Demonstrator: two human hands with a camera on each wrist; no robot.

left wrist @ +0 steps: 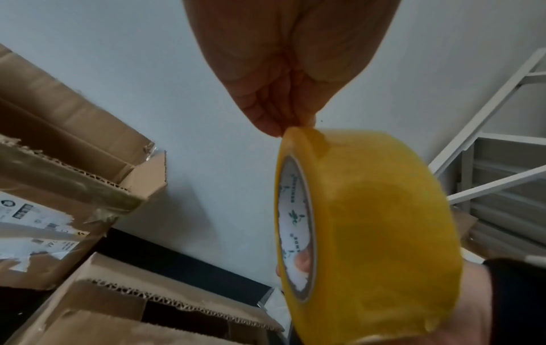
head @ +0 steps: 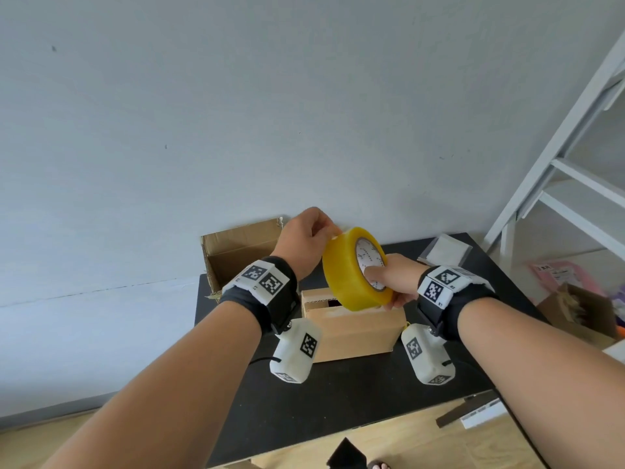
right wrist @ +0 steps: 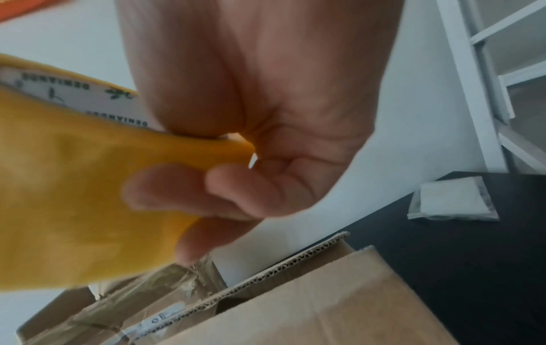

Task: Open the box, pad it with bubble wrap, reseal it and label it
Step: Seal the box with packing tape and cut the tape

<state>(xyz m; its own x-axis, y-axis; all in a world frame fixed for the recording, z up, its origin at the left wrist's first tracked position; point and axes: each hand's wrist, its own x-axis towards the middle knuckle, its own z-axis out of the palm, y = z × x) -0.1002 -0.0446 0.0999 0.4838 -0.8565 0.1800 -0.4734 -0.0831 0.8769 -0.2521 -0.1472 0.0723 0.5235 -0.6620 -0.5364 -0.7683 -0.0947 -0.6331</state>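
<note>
A fat yellow tape roll (head: 348, 269) with a white printed core is held up over a small cardboard box (head: 351, 328) on the black table (head: 338, 394). My right hand (head: 394, 282) grips the roll, thumb inside the core and fingers under the outer rim (right wrist: 165, 191). My left hand (head: 309, 236) pinches at the roll's top edge (left wrist: 295, 130), fingertips pressed together on the tape there. The box's top flaps lie almost closed with a narrow dark gap between them (left wrist: 189, 312). No bubble wrap is visible in these views.
A larger open carton (head: 236, 252) stands at the table's back left against the wall, with torn labels on its side (left wrist: 38, 231). A flat white packet (head: 444, 250) lies at the back right. A white ladder frame (head: 554, 170) stands to the right, with more cartons on the floor.
</note>
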